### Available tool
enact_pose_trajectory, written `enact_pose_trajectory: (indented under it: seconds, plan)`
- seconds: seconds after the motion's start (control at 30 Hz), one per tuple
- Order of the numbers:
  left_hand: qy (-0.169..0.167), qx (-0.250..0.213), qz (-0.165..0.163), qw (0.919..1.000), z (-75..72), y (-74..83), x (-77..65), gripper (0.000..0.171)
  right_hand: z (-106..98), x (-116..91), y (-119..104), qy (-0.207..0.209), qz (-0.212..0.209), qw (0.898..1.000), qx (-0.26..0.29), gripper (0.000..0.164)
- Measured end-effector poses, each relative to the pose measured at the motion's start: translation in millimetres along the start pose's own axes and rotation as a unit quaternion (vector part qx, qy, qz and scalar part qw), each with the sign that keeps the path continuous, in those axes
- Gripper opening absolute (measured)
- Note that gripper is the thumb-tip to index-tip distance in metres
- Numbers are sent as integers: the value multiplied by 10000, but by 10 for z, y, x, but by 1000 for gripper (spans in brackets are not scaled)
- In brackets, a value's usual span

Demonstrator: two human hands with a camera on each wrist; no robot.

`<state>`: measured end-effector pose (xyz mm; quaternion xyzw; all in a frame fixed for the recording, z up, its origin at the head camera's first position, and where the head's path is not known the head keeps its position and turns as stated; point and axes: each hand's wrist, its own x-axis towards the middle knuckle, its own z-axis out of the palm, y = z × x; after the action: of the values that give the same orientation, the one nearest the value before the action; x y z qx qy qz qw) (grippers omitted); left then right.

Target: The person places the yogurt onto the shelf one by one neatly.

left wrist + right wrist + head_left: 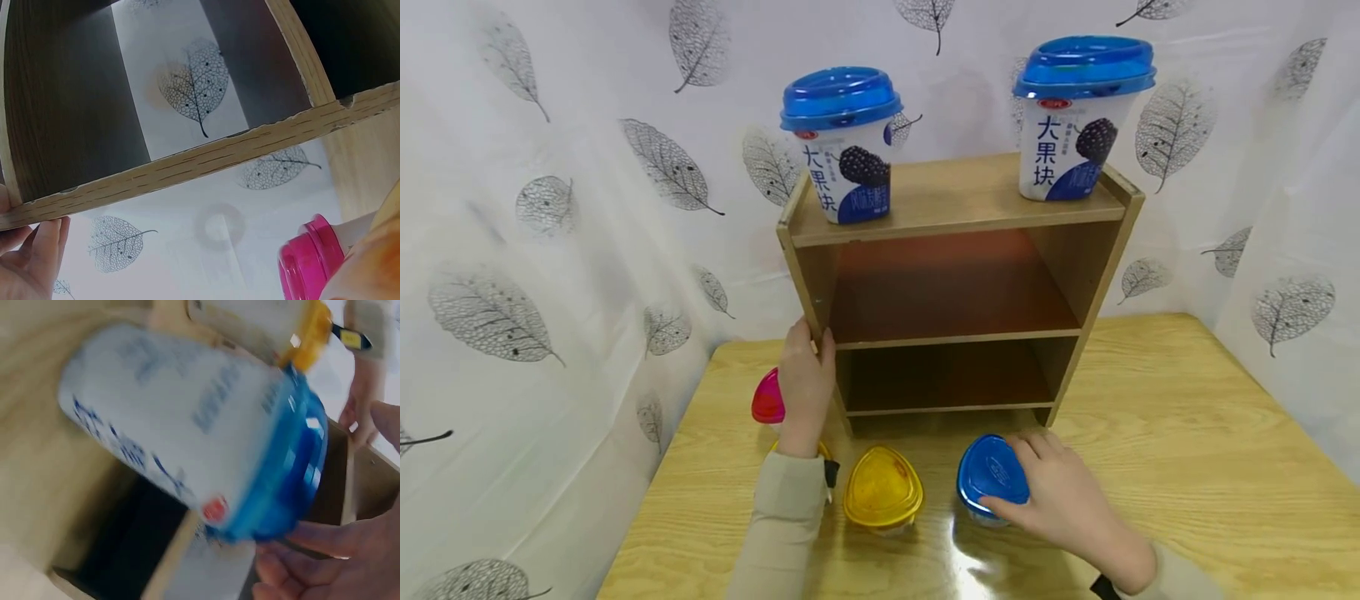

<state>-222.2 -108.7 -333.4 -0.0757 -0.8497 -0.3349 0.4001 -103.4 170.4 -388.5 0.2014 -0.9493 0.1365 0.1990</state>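
Note:
My left hand [805,379] grips the front edge of the left side panel of a small wooden shelf [955,227]. In the left wrist view, its fingers [47,250] lie along the panel's edge. Over a blue-lidded yogurt cup [992,475] on the table, my right hand [1063,492] is spread, thumb by the lid's front and fingers by its far side. The right wrist view has the cup [181,419] upright and blurred, with fingers close to the lid and the thumb apart from it. A yellow-lidded cup [883,490] stands to its left.
Two blue-lidded blackberry yogurt cups stand on the shelf top, one left [842,146] and one right [1078,121]. A pink-lidded cup [769,398] and another yellow-lidded cup are partly hidden by the left arm. Leaf-patterned sheeting [587,275] hangs behind the wooden table [1210,433].

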Motion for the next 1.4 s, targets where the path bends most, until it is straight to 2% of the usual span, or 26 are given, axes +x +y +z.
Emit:
enact_pose_trajectory:
  seconds: [0.13,0.23,0.43,0.6,0.73,0.83,0.97,1.03,1.1,1.23,1.4]
  plan:
    - [-1,-12,-9,10000,2,-14,3,23,101,-58,-18,17,54,10000,-77,82]
    - [17,-37,-12,10000,1,-14,9,24,107,-63,-11,-64,74,9999,42,80]
    - [35,-45,8,10000,-6,-5,14,23,78,-35,84,-538,104,9941,935,70]
    - [4,-57,-37,10000,2,-6,14,22,34,-11,179,-807,90,9808,1773,67]
    - [-49,-77,-94,9999,2,-4,17,23,-3,-6,212,-982,95,9720,2133,67]
    - [-59,-90,-101,9999,-2,-2,18,23,35,-4,184,-716,141,9773,1988,64]
    - [-39,-104,-101,9999,2,-2,14,24,129,-4,93,-275,307,9932,1085,66]
    - [-36,-94,-98,9999,5,-1,11,23,173,-9,59,-166,351,9973,615,73]
    - [-39,-99,-93,9999,10,-2,8,23,205,-17,41,-106,363,9985,393,77]
    - [-36,-106,-69,9999,16,-10,1,24,210,-20,46,-118,344,9982,467,77]
    - [-9,-139,-65,9999,17,-18,9,24,139,-11,91,-481,266,9933,1020,71]
